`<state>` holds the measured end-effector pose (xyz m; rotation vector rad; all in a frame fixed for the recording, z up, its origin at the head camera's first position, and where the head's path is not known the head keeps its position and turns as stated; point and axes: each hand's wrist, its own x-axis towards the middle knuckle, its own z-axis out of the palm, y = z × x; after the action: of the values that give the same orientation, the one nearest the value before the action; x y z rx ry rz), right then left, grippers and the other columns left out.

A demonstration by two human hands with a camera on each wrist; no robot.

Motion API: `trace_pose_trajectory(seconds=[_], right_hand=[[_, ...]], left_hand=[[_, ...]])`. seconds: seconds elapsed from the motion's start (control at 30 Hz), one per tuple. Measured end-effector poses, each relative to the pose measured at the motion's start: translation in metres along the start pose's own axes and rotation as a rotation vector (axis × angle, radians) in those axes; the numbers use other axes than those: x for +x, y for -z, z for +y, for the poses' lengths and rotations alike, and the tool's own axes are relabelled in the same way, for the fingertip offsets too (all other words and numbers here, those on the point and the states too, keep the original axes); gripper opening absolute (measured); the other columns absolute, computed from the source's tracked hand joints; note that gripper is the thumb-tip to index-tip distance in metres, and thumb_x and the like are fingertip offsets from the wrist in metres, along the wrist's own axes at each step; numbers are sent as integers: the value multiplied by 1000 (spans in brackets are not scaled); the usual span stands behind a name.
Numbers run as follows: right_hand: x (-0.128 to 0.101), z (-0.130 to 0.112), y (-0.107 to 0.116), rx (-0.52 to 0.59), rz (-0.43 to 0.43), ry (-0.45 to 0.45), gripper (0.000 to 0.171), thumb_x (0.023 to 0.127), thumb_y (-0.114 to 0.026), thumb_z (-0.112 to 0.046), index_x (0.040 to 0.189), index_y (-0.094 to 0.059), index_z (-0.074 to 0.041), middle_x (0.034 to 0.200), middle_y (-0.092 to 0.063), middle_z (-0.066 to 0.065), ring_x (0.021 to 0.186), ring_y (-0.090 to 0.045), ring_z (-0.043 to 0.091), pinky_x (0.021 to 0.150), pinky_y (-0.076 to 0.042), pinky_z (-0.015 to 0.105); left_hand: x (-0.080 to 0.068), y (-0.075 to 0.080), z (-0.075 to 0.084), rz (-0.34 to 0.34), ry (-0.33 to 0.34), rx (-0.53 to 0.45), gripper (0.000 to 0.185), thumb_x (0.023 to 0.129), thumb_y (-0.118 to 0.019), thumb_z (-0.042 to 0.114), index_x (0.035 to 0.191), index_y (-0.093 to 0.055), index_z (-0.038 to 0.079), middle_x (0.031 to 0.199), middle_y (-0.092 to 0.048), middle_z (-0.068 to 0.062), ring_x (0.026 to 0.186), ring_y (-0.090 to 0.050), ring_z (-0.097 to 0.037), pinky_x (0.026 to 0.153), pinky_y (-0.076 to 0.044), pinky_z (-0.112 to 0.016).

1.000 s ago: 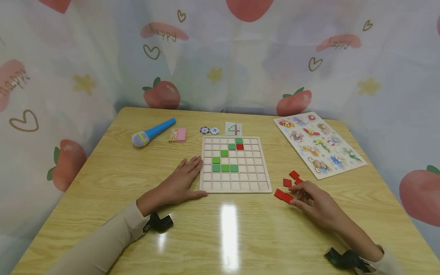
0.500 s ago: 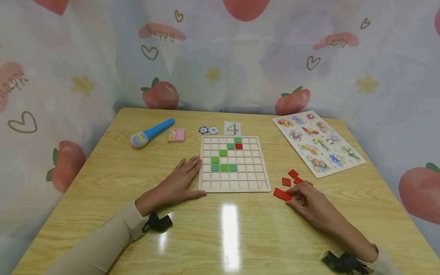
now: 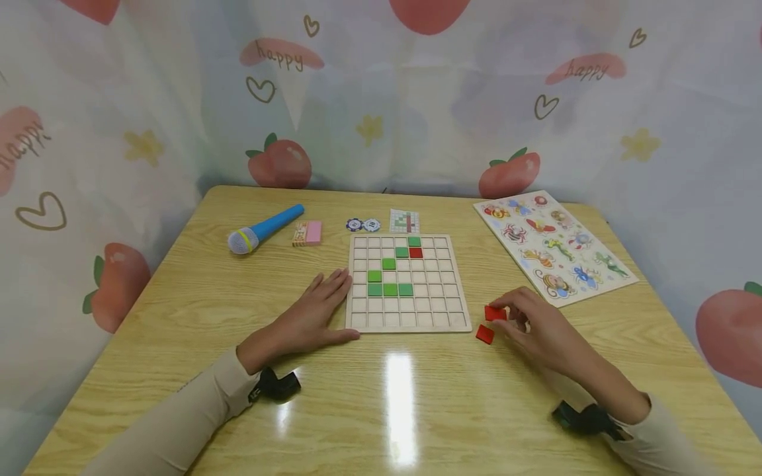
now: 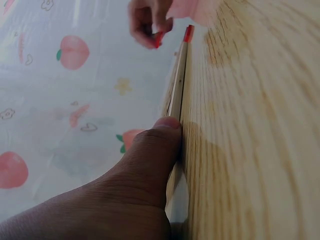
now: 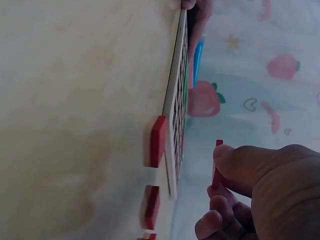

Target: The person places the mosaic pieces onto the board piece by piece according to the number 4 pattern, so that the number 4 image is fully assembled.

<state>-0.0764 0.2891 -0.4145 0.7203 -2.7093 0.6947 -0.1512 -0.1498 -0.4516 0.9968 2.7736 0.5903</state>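
My right hand [image 3: 550, 330] pinches a red square tile [image 5: 218, 167] between thumb and fingers, raised off the table in the right wrist view. Another red tile [image 3: 485, 334] lies on the table below it, beside the right edge of a wooden grid board [image 3: 437, 322]. More red tiles sit near that spot, partly hidden by the hand. On the board, several green tiles [image 3: 389, 289] form a slanting line and a short row, and one red tile [image 3: 415, 252] sits near the top. My left hand [image 3: 309, 317] rests flat with spread fingers, touching the board's left side.
Behind the board lie a small pattern card [image 3: 405, 221], two round chips [image 3: 363, 225] and a pink box [image 3: 307, 233]. A blue toy microphone [image 3: 266, 229] is at the back left. An insect picture board [image 3: 556, 248] occupies the back right.
My right hand has picked up a red tile from the pile, rising and shifting slightly away from me. One tile that overlapped another at the front is gone from there. The left hand stays put.
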Motion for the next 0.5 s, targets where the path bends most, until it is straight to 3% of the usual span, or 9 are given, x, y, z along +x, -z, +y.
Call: trace_pose_trajectory(seconds=[0.23, 0.5], right_hand=[[74, -6, -8, -49, -60, 81, 21, 90, -85, -8, 107, -73, -12, 103, -69, 1, 82, -57, 10, 65, -52, 22], [145, -12, -37, -55, -291, -13, 14, 99, -78, -19, 110, -72, -12, 111, -66, 7, 94, -64, 21, 78, -59, 35]], left_hand=[[0, -1, 0, -14, -4, -22, 112, 95, -70, 66, 170, -18, 3, 181, -14, -12, 170, -9, -28, 140, -4, -54], [0, 0, -3, -9, -6, -2, 113, 94, -70, 69, 171, -17, 4, 181, -14, -10, 170, -9, -26, 140, -4, -54]])
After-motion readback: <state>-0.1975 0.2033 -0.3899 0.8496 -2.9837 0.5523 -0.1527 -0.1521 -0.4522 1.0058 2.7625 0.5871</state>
